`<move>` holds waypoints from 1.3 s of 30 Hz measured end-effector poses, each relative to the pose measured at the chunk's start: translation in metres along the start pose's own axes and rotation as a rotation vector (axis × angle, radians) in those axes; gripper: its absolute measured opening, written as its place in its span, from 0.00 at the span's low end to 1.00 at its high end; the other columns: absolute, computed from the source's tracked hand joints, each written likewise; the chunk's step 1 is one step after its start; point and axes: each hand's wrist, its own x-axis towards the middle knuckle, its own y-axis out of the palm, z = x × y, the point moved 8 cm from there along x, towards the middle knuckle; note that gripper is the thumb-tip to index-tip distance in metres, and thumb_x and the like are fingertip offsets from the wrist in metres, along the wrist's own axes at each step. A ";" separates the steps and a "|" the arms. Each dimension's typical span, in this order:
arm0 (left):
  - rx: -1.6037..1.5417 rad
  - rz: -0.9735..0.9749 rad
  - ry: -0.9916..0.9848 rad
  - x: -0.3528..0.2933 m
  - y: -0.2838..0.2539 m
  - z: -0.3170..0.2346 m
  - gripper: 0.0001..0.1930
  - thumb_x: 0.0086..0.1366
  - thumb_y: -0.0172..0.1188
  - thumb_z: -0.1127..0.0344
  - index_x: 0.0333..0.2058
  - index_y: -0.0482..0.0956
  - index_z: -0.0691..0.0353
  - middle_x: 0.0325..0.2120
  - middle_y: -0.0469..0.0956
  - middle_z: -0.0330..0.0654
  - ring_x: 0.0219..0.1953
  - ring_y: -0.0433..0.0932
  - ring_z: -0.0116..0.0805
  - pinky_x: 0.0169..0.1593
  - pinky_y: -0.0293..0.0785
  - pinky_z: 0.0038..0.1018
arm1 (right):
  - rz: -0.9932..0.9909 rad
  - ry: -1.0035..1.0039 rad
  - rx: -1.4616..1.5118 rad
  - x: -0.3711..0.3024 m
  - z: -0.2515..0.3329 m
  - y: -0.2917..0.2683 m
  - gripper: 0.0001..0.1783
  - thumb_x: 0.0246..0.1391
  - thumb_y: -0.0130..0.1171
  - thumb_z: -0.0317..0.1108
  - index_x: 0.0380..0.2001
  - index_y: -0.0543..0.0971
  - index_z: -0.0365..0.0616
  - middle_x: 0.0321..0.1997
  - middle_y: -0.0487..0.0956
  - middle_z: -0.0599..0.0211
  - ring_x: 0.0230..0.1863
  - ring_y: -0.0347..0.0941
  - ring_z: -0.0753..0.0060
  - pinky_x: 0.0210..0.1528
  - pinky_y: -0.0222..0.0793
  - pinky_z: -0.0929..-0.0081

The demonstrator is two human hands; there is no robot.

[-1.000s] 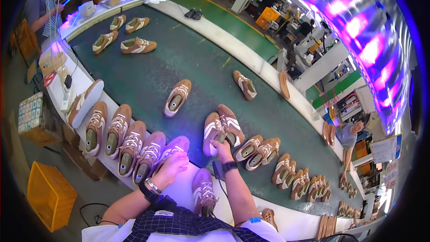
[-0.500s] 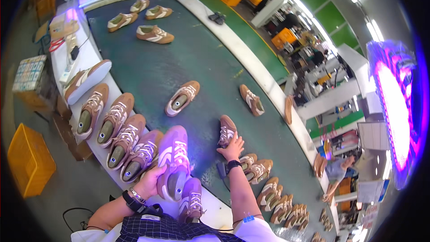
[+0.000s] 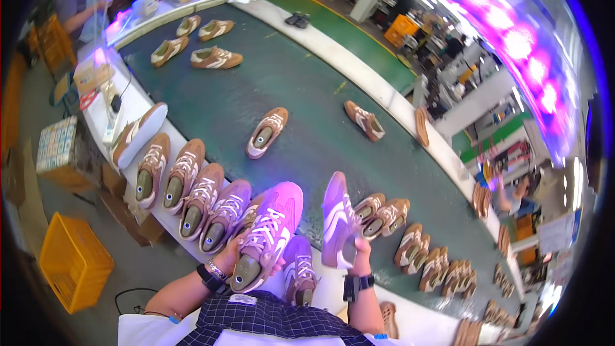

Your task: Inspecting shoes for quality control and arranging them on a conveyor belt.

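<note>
No text readable. Pale label (image 3: 244,299) on the dark checked apron (image 3: 282,321): some marking, too small and soft to make out. Box (image 3: 59,144) at left, beside the table (image 3: 328,285): small blue-and-white printed patches all over, print too small to read. Pale board (image 3: 556,234) at far right: any writing on it is blurred near the lens rim. Shoe (image 3: 271,234) in the left hand (image 3: 229,255): faint marks on top of its greenish insert (image 3: 250,270), not legible, plus a round ringed spot at the heel end. Similar round spots on inserts in the lined-up shoes (image 3: 203,193); can't tell any characters.
</note>
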 end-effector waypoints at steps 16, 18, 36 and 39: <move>0.166 0.004 -0.448 -0.004 -0.006 0.045 0.39 0.61 0.43 0.38 0.55 0.63 0.71 0.47 0.70 0.62 0.48 0.73 0.55 0.54 0.69 0.42 | 0.052 -0.212 0.256 -0.147 -0.043 0.046 0.56 0.23 0.55 0.38 0.65 0.53 0.38 0.65 0.61 0.60 0.60 0.62 0.64 0.62 0.56 0.76; 0.376 -0.084 -0.476 -0.003 -0.013 0.042 0.36 0.62 0.42 0.41 0.54 0.64 0.71 0.47 0.71 0.61 0.48 0.73 0.54 0.54 0.70 0.42 | 0.046 -0.207 0.245 -0.147 -0.043 0.046 0.56 0.23 0.56 0.38 0.64 0.53 0.37 0.64 0.61 0.60 0.62 0.60 0.64 0.63 0.54 0.76; 0.449 -0.099 0.178 0.030 0.062 -0.023 0.32 0.53 0.50 0.60 0.57 0.61 0.69 0.52 0.70 0.50 0.53 0.71 0.41 0.59 0.66 0.34 | 0.182 -0.101 0.408 -0.080 -0.034 0.098 0.29 0.59 0.48 0.43 0.59 0.61 0.38 0.57 0.69 0.56 0.56 0.67 0.61 0.61 0.62 0.61; 0.435 -0.053 0.163 0.030 0.051 -0.023 0.39 0.47 0.57 0.57 0.59 0.59 0.69 0.52 0.69 0.49 0.53 0.71 0.40 0.59 0.65 0.34 | 0.191 -0.015 0.353 -0.080 -0.039 0.093 0.32 0.58 0.50 0.44 0.61 0.58 0.39 0.59 0.67 0.57 0.59 0.65 0.60 0.62 0.60 0.61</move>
